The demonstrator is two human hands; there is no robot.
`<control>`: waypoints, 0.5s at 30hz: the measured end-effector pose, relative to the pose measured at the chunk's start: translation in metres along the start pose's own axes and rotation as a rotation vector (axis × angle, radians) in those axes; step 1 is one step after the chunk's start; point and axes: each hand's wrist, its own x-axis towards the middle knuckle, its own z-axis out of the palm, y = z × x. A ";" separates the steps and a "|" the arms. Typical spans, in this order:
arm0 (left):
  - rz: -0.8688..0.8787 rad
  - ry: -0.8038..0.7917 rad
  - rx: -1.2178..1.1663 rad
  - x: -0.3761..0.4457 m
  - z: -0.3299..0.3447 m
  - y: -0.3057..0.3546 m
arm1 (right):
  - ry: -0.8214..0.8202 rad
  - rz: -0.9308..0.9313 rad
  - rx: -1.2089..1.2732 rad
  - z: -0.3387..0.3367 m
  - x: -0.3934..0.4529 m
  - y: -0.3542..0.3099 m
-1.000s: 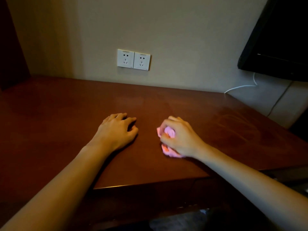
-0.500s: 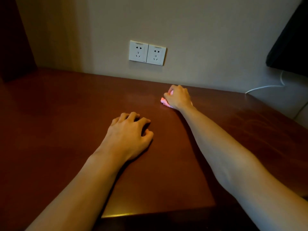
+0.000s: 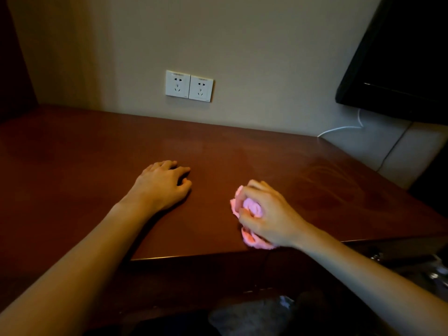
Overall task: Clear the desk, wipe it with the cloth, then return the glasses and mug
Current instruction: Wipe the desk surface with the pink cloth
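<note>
Right hand gripping a bunched pink cloth, fingers curled round it, pressed onto the dark red-brown tabletop near its front edge. Left hand resting palm-down on the tabletop, fingers loosely bent, holding nothing, well apart from the cloth. Double white wall socket above the far edge; dark screen at upper right, white cable beneath.
</note>
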 end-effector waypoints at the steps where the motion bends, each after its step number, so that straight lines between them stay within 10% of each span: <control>1: -0.003 -0.002 -0.001 0.000 0.000 0.000 | 0.005 0.014 0.002 0.000 0.007 0.002; 15: 0.011 0.050 -0.006 0.006 0.002 -0.003 | 0.325 0.521 -0.209 0.048 0.268 0.123</control>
